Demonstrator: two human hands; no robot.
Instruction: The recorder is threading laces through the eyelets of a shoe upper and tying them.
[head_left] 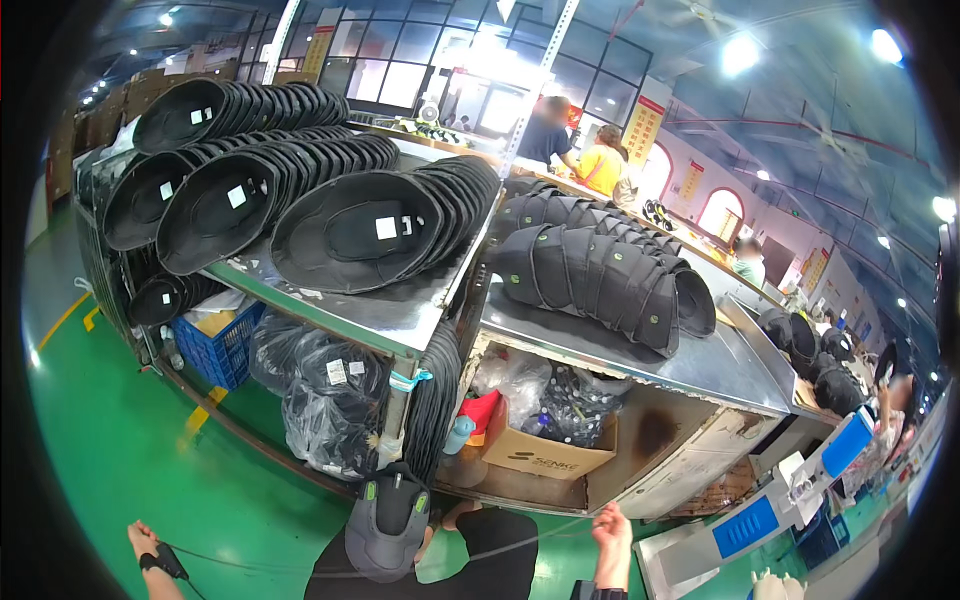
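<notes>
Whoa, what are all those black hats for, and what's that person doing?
A person stands on a green floor in front of metal tables piled with rows of stacked black hats. A grey hat hangs low against the person's front. The left hand, with a black strap around the wrist, and the right hand are both held out to the sides, holding nothing. More people work at tables farther back.

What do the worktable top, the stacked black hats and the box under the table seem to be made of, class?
Worktable top: bare metal, probably steel; grey sheen with reflections.
Stacked black hats: matte fabric, apparently; soft nested brims, no shine.
Box: brown cardboard; dull surface, open flaps.
</notes>
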